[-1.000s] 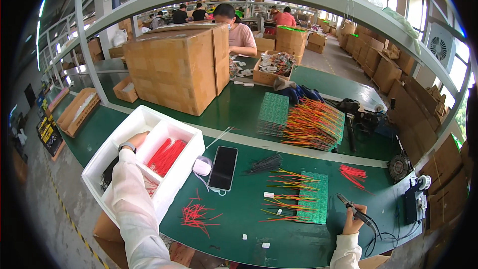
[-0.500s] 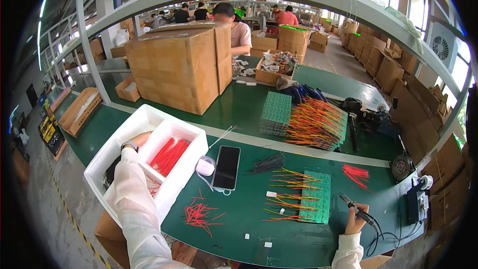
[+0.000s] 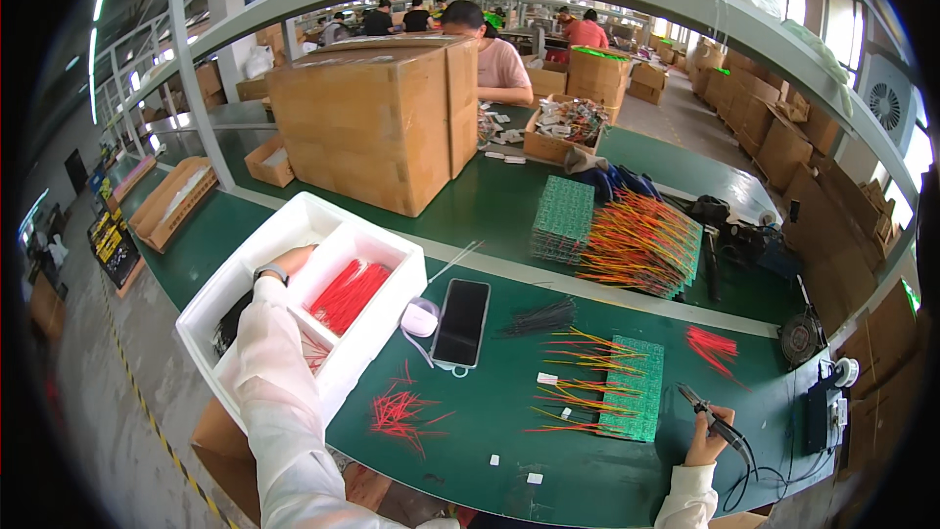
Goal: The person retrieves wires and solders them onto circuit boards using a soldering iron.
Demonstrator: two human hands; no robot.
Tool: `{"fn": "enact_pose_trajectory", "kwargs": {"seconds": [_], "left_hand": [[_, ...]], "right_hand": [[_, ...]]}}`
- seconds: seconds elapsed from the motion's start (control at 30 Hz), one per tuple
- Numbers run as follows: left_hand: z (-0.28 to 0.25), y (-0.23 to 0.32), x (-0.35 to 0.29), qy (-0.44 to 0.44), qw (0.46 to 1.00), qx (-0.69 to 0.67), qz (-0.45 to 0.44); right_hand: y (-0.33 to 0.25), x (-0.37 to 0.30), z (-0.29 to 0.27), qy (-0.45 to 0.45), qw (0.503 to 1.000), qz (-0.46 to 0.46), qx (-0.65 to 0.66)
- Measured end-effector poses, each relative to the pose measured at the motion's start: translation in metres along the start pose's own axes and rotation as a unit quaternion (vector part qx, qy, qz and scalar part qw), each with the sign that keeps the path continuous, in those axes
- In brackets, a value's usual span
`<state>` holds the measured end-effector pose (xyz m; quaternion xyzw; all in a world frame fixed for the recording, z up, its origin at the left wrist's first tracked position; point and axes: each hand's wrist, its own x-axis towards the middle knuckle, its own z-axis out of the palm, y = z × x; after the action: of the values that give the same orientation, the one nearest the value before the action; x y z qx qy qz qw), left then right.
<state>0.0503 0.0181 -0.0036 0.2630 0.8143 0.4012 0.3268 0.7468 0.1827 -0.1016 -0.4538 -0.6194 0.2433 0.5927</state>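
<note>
My left hand reaches into the back compartment of a white foam box; the compartment wall hides its fingers. In the compartment beside it lies a bundle of red wires, and black wires fill another. On the right, my right hand is closed round a corded soldering iron, its tip pointing up and left over the table. Left of that tip is a green circuit board panel, with red, yellow and black wires sticking out from its left side.
Loose red wires, a phone, a lilac earphone case and black wires lie on the green table. Further back are stacked wired boards and a large carton. A small fan stands at right. A co-worker sits opposite.
The whole view has shifted slightly, with the scene now a little further right. My left hand remains in the foam box, and my right hand still holds the soldering iron.
</note>
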Motion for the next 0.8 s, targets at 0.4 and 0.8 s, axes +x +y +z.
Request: {"fn": "enact_pose_trajectory", "kwargs": {"seconds": [0.4,0.8], "left_hand": [[0.005,-0.004,0.039,0.171,0.957,0.224,0.076],[-0.009,0.02,0.01,0.073,0.981,0.169,0.063]], "right_hand": [[0.034,0.003,-0.027,-0.026,0.999,0.015,-0.03],[0.015,-0.001,-0.017,0.003,1.0,-0.009,-0.028]]}}
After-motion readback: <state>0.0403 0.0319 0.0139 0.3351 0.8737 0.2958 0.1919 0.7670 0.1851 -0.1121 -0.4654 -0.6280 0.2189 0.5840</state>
